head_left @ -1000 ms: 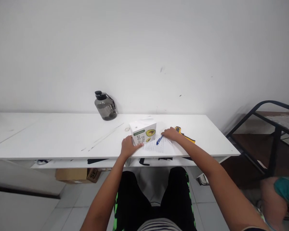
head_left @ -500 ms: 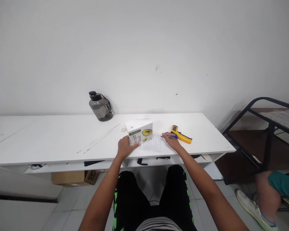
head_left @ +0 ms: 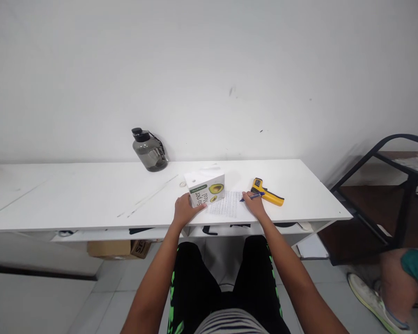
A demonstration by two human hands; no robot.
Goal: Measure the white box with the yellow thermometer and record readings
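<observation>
My left hand (head_left: 187,209) grips the lower left side of a white box (head_left: 207,189) printed with avocados and the words "Super Meal". The box stands on the white desk, over the left part of a sheet of paper (head_left: 226,205) covered in small handwriting. In my right hand (head_left: 255,204) is a blue pen (head_left: 252,196), its tip low over the right side of the sheet. A yellow and black infrared thermometer gun (head_left: 269,192) lies just behind and to the right of that hand.
A grey translucent water jug (head_left: 149,150) stands left on the desk (head_left: 90,195) by the wall. An open shelf below holds dark items, with a cardboard box (head_left: 114,249) beneath. At right are a black metal frame (head_left: 372,150) and another person's leg (head_left: 397,283).
The view has shifted slightly, so most things sit a little further right. The pen's angle in my right hand has become steeper. My left hand keeps its hold on the box.
</observation>
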